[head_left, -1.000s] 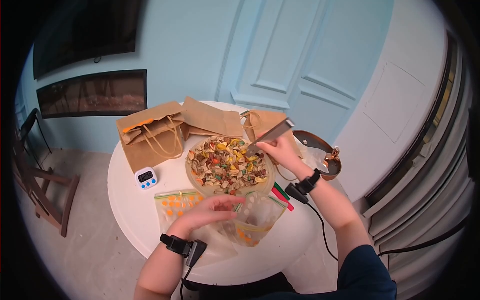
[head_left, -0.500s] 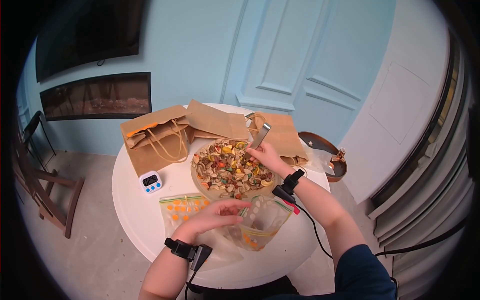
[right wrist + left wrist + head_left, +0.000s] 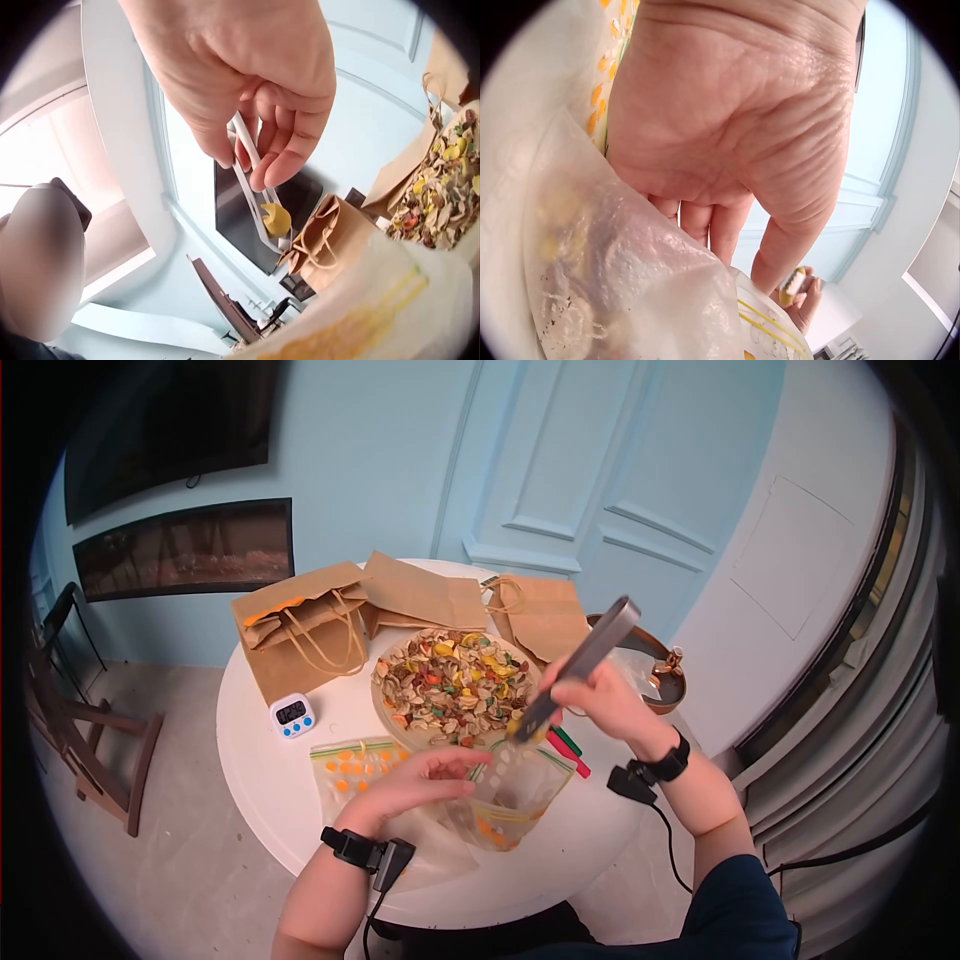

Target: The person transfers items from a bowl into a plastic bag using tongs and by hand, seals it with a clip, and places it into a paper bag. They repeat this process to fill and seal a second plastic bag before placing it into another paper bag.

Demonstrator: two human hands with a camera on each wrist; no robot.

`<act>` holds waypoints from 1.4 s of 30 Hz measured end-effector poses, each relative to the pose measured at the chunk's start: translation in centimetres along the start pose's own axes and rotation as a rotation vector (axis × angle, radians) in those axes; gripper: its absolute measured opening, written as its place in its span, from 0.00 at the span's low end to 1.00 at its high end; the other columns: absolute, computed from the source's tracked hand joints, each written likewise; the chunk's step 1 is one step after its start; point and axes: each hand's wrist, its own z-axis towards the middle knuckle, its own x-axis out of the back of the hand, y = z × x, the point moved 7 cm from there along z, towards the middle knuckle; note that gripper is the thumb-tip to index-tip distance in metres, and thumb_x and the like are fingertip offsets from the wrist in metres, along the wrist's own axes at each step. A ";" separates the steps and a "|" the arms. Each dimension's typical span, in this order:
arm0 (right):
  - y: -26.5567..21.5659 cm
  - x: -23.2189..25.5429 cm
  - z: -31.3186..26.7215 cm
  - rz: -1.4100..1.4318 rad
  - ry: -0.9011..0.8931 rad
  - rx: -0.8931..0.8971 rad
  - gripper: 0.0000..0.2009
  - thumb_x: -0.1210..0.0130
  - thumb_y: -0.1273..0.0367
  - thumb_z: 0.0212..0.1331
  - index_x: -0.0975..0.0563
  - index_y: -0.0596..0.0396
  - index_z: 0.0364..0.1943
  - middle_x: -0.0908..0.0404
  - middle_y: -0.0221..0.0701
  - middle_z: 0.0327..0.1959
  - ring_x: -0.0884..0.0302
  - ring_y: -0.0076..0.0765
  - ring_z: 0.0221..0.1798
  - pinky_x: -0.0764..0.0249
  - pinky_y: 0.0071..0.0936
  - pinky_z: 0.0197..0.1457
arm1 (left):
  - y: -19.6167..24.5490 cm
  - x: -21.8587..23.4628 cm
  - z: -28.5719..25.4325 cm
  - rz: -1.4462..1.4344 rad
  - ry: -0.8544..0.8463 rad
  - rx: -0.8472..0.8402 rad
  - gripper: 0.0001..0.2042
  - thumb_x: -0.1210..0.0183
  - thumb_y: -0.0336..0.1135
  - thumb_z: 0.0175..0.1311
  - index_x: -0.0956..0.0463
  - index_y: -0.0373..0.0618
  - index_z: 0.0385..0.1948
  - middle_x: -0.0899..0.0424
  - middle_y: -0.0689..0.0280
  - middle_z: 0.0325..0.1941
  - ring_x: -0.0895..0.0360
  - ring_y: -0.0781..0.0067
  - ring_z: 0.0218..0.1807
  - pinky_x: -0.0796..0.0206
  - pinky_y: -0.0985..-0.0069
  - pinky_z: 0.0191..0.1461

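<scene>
In the head view my right hand [image 3: 605, 700] grips a pair of metal tongs [image 3: 588, 655], their tips above the mouth of a clear zip bag [image 3: 520, 810] with orange marks. Between the tips, in the right wrist view, is a yellow dried piece [image 3: 277, 220]. My left hand [image 3: 425, 775] holds the left side of that bag's rim, its fingertips partly hidden behind the film in the left wrist view. Some pieces show through the bag's side. Just beyond both hands stands a wide bowl [image 3: 392, 734] heaped with mixed potpourri [image 3: 440, 680].
A second zip bag [image 3: 345, 772] with orange dots lies at the left forearm. Red [image 3: 572, 761] and green [image 3: 567, 742] pens lie right of the bowl. A white timer [image 3: 291, 715] sits left; brown paper bags [image 3: 310, 645] line the back; a copper-coloured pan [image 3: 672, 705] stands right.
My right hand has lifted the tongs out of the potpourri and drawn them nearer, over the zip bag, with a yellow piece in their tips. The left hand has stayed at the bag's rim.
</scene>
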 end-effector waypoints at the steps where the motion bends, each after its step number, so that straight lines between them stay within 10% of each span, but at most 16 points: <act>1: 0.1 -1.1 -1.0 -0.029 -0.085 -0.044 0.07 0.47 0.73 0.61 0.26 0.60 0.42 0.21 0.30 0.37 0.22 0.21 0.35 0.25 0.20 0.38 | 0.0 -0.1 0.0 -0.001 -0.002 0.000 0.22 0.42 0.29 0.60 0.28 0.49 0.58 0.28 0.79 0.38 0.33 0.90 0.40 0.40 0.89 0.44; 15: 9.5 3.4 7.2 -0.292 0.062 -0.057 0.14 0.43 0.72 0.60 0.28 0.60 0.49 0.23 0.29 0.44 0.25 0.20 0.46 0.27 0.21 0.49 | 0.0 0.2 0.1 0.048 0.010 -0.018 0.22 0.41 0.29 0.59 0.29 0.49 0.58 0.31 0.80 0.35 0.35 0.91 0.38 0.42 0.90 0.42; 28: 12.6 3.8 9.1 -0.336 0.084 -0.141 0.11 0.46 0.65 0.62 0.25 0.59 0.42 0.22 0.25 0.33 0.26 0.18 0.31 0.28 0.17 0.35 | -0.4 0.2 0.4 0.027 -0.016 -0.031 0.23 0.39 0.33 0.59 0.29 0.52 0.58 0.30 0.80 0.33 0.34 0.91 0.36 0.41 0.90 0.40; 42: -0.4 -1.4 0.4 -0.091 -0.056 -0.003 0.07 0.46 0.72 0.61 0.25 0.58 0.42 0.21 0.27 0.37 0.24 0.17 0.34 0.26 0.18 0.38 | -0.2 0.2 0.3 0.046 -0.008 -0.045 0.22 0.40 0.33 0.60 0.29 0.51 0.58 0.29 0.80 0.33 0.34 0.91 0.35 0.42 0.90 0.38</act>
